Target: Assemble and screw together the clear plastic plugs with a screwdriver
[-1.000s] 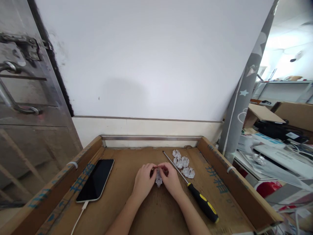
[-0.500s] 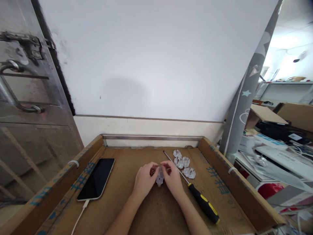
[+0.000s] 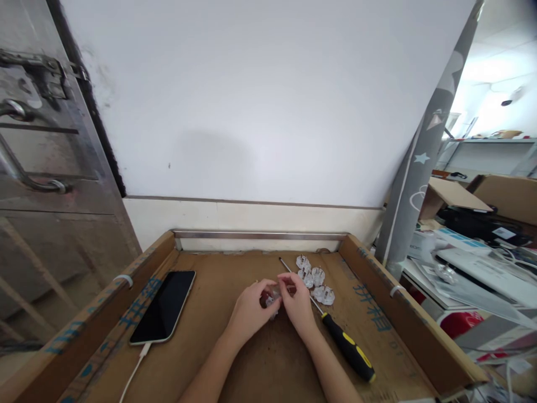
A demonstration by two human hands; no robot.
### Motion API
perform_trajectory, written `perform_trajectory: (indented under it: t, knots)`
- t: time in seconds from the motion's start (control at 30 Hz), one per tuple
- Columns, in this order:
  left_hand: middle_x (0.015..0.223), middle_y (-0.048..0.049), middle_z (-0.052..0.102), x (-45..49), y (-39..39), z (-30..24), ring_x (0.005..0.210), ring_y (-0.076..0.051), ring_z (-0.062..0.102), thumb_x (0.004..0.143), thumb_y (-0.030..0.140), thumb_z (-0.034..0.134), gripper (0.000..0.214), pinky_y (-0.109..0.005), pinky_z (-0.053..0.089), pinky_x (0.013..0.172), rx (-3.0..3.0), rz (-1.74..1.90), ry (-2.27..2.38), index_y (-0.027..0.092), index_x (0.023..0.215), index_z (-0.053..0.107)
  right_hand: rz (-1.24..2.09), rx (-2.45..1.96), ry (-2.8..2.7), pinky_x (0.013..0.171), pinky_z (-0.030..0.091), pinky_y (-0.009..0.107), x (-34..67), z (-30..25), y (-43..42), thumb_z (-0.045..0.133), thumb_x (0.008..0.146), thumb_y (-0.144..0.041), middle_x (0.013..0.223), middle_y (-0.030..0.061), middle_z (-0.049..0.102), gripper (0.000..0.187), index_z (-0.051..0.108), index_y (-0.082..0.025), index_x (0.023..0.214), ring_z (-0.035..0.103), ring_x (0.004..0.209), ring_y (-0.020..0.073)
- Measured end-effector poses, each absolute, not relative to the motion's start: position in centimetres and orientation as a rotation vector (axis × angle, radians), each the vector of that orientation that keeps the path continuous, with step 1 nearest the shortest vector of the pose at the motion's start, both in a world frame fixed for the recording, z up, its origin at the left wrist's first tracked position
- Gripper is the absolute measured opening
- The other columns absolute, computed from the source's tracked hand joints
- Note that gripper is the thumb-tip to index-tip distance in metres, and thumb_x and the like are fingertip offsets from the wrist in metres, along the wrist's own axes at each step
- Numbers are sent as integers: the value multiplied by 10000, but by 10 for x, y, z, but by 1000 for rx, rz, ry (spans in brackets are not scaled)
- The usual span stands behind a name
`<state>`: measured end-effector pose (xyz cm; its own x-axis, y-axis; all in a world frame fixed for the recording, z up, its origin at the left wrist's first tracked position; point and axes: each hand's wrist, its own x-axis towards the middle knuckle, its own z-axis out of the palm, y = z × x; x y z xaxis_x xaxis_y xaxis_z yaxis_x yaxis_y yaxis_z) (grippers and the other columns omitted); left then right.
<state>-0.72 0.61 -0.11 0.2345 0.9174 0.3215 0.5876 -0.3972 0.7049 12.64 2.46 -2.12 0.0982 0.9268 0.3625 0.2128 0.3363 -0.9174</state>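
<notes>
Head view: both bare hands close together over the cardboard lining (image 3: 218, 271), fingertips nearly meeting. Left hand (image 3: 251, 308) curled around a clear plastic piece (image 3: 269, 301), thumb across it, fingers behind. Right hand (image 3: 297, 305) just beside it, thumb and fingertips brought together at the piece's upper right; can't tell whether they pinch part of it, too small and covered. Piece sits at the middle of the lining, partly hidden by the left thumb.

Right of the hands: clear plug parts (image 3: 318, 276) in a loose cluster, metal pins up on several. Screwdriver (image 3: 348, 348) lies slantwise between cluster and right hand, tip away from the person, black-and-yellow handle near the right forearm. Left side, well apart from the hands: phone (image 3: 163, 308), dark screen up, white cable (image 3: 134, 369) plugged into its near end. Cardboard side walls (image 3: 398, 313) carry white ties.
</notes>
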Motion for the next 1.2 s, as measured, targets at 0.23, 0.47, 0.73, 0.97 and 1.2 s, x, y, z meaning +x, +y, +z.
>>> perform_trajectory:
  t: [0.23,0.47,0.73,0.97,1.2]
  knots:
    - [897,-20,634,-8,7,-5,819,-179,572,746,299,580,276,-274,428,735,2077,1010,1384,237,1015,574,940,-1080,-1263,784,458,275,125,-27,30,573,721,-383,895,64,582,294,568,-146,895,561,840,141]
    - [916,-15,642,-8,8,-3,813,-169,583,769,306,571,280,-277,446,747,2013,1059,1415,239,1040,564,1325,-1016,-1047,621,494,242,126,-35,35,614,668,-510,998,80,601,513,537,-175,1049,604,810,149]
    - [956,-22,651,-8,7,-2,836,-176,587,777,318,563,295,-281,460,748,1995,1062,1428,241,1061,569,1501,-950,-932,650,500,232,129,-27,28,650,662,-466,1101,86,582,546,502,-203,1117,614,828,135]
    - [975,-20,650,-9,5,-3,839,-169,592,790,303,544,292,-271,456,747,2005,1052,1397,246,1076,562,1508,-940,-914,648,500,225,128,-26,27,679,640,-443,1096,79,578,538,511,-199,1089,606,830,130]
    - [946,-24,654,-9,4,-1,806,-171,593,803,335,518,312,-273,456,734,1977,1050,1401,248,1100,553,1524,-896,-879,669,506,241,128,-20,25,705,613,-404,1139,83,574,536,527,-199,1075,614,861,147]
